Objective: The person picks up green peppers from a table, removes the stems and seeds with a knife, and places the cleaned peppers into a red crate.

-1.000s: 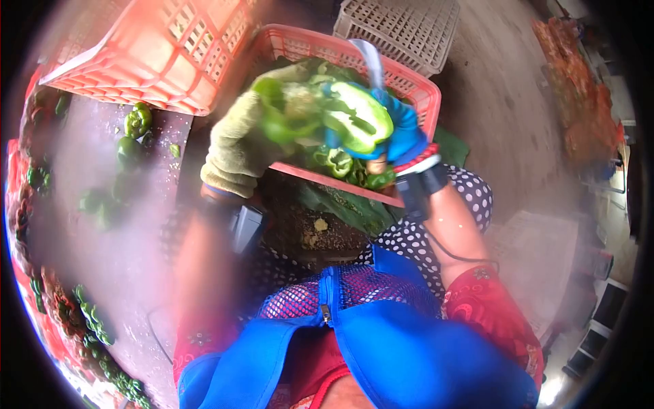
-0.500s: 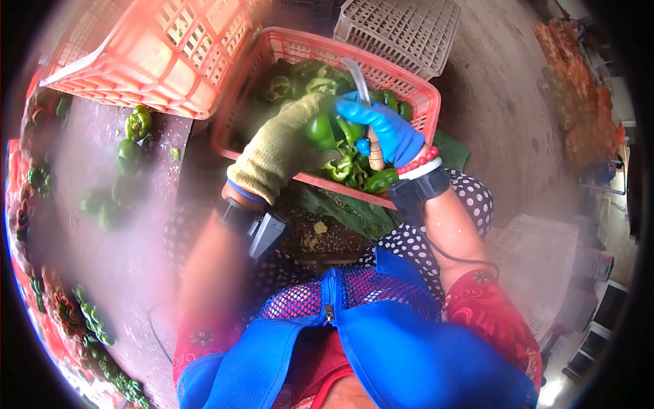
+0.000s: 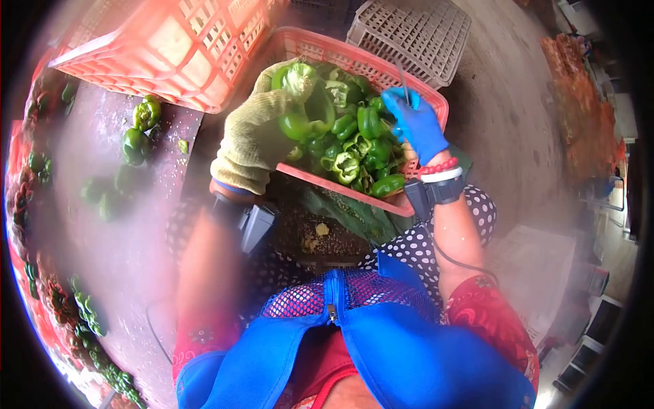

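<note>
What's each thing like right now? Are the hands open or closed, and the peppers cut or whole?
Left hand: closed on a pepper
Held pepper: cut open
Right hand: closed around a knife
Knife: held, blade bare
Peppers in the front crate: some cut open, others look whole
Front crate: upright, holding peppers
Left crate: seems tipped over
Vest: zipped partway
</note>
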The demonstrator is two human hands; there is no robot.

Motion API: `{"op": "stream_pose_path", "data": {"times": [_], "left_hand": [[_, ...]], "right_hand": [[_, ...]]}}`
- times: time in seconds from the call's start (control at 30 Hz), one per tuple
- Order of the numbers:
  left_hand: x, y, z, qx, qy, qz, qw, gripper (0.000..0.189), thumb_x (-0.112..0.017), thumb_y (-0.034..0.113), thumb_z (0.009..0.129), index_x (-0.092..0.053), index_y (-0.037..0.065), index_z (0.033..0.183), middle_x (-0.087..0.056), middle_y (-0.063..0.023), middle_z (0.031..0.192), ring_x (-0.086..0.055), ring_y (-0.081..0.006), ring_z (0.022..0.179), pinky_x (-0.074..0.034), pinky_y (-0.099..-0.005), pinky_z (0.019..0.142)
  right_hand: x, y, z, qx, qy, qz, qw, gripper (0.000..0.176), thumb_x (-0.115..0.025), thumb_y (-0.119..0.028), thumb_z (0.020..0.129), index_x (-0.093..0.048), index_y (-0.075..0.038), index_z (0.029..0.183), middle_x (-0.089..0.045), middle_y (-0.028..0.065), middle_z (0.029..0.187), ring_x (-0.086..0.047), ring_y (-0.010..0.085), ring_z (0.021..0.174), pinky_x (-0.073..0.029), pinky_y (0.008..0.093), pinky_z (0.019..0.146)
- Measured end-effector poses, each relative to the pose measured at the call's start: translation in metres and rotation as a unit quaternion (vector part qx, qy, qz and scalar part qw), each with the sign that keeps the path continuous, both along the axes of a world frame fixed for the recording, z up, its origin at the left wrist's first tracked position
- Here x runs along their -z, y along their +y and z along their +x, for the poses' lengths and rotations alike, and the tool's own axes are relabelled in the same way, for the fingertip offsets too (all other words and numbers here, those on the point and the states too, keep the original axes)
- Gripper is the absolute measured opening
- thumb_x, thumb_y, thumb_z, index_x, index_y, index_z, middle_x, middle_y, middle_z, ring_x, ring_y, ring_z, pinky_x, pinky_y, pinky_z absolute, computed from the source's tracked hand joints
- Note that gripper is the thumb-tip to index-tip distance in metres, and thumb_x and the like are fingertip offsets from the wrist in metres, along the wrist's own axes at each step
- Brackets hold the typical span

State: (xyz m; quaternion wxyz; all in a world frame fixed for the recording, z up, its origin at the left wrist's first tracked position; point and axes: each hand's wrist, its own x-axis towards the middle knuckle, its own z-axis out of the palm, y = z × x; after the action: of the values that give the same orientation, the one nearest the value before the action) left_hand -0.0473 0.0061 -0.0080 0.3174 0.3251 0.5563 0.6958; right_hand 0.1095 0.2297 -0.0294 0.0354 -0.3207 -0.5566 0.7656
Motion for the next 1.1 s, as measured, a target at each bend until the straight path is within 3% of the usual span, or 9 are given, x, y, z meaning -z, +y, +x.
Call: {"op": "stream_pose_path", "data": {"times": [0.1,0.2,0.4,0.47,0.63,0.67,0.8,0.9,1.1], "left_hand": [[0.004,0.016,0.011,0.019,-0.321,0.108,0.941,0.057,-0.057,0.017,0.090,-0.044,0.002,0.144,-0.056,-0.0124,0.134,-0.056,-0.0232,0.121,-0.049,-0.0417,0.100],[-0.017,0.026,0.023,-0.017,-0.227,-0.010,0.974,0.059,-0.061,0.012,0.087,-0.044,0.005,0.144,-0.057,-0.0093,0.127,-0.059,-0.0197,0.108,-0.052,-0.0355,0.093],[-0.010,0.029,0.024,-0.056,0.115,-0.123,0.984,0.052,-0.073,0.010,0.086,-0.055,0.008,0.134,-0.065,0.0004,0.101,-0.063,-0.0113,0.089,-0.054,-0.0281,0.079],[-0.011,0.022,0.014,-0.033,0.246,-0.219,0.944,0.048,-0.076,0.012,0.084,-0.058,0.007,0.128,-0.067,-0.0032,0.100,-0.066,-0.0142,0.087,-0.054,-0.0299,0.079],[-0.020,0.025,0.013,0.016,0.396,-0.412,0.821,0.042,-0.083,0.026,0.078,-0.062,0.007,0.109,-0.070,-0.0130,0.087,-0.071,-0.0286,0.082,-0.055,-0.0392,0.075],[-0.015,0.023,0.010,0.002,0.407,-0.394,0.824,0.045,-0.084,0.035,0.078,-0.061,0.008,0.105,-0.069,-0.0115,0.081,-0.070,-0.0272,0.078,-0.055,-0.0382,0.071],[-0.011,0.015,0.010,0.016,0.312,-0.336,0.888,0.047,-0.083,0.041,0.079,-0.062,0.007,0.104,-0.068,-0.0114,0.081,-0.069,-0.0244,0.075,-0.054,-0.0362,0.070],[-0.006,0.014,0.014,0.016,0.303,-0.325,0.896,0.046,-0.083,0.041,0.079,-0.063,0.007,0.104,-0.068,-0.0105,0.081,-0.068,-0.0212,0.074,-0.054,-0.0347,0.069],[-0.013,0.013,0.015,0.042,0.388,-0.358,0.848,0.040,-0.084,0.036,0.079,-0.070,0.009,0.105,-0.068,-0.0067,0.077,-0.066,-0.0150,0.072,-0.053,-0.0323,0.067]], "right_hand": [[0.004,-0.036,-0.009,-0.006,0.031,-0.185,0.982,0.054,-0.065,-0.051,0.095,-0.056,-0.013,0.132,-0.066,0.0044,0.085,-0.053,0.0099,0.055,-0.042,0.0229,0.046],[0.000,-0.071,-0.014,-0.009,0.104,-0.242,0.965,0.049,-0.066,-0.051,0.093,-0.057,-0.011,0.121,-0.065,0.0040,0.085,-0.056,0.0098,0.057,-0.044,0.0233,0.047],[0.000,-0.063,-0.017,0.047,0.033,0.082,0.995,0.025,-0.068,-0.018,0.091,-0.060,-0.005,0.111,-0.065,0.0027,0.084,-0.061,0.0111,0.060,-0.053,0.0291,0.056],[0.005,-0.061,-0.015,0.041,0.049,0.169,0.984,0.025,-0.068,-0.018,0.089,-0.060,-0.005,0.110,-0.066,0.0041,0.085,-0.064,0.0137,0.062,-0.054,0.0313,0.059],[0.005,-0.074,-0.012,-0.022,0.094,0.506,0.857,0.026,-0.067,-0.017,0.087,-0.061,-0.005,0.109,-0.068,0.0125,0.091,-0.068,0.0188,0.074,-0.055,0.0369,0.067],[0.002,-0.075,-0.009,-0.031,0.097,0.491,0.865,0.034,-0.072,-0.025,0.087,-0.062,-0.007,0.114,-0.066,0.0075,0.088,-0.066,0.0153,0.074,-0.054,0.0331,0.066],[-0.013,-0.065,-0.004,-0.073,0.098,0.078,0.989,0.055,-0.077,-0.037,0.089,-0.058,-0.010,0.133,-0.060,-0.0003,0.093,-0.058,0.0062,0.072,-0.049,0.0234,0.060],[-0.017,-0.063,-0.003,-0.125,0.099,-0.151,0.976,0.058,-0.076,-0.033,0.090,-0.055,-0.007,0.137,-0.062,0.0008,0.094,-0.057,0.0058,0.069,-0.049,0.0221,0.057],[-0.022,-0.066,-0.003,-0.123,0.082,-0.007,0.989,0.053,-0.074,-0.030,0.091,-0.057,-0.004,0.134,-0.064,0.0014,0.088,-0.056,0.0070,0.059,-0.047,0.0217,0.050]]}}
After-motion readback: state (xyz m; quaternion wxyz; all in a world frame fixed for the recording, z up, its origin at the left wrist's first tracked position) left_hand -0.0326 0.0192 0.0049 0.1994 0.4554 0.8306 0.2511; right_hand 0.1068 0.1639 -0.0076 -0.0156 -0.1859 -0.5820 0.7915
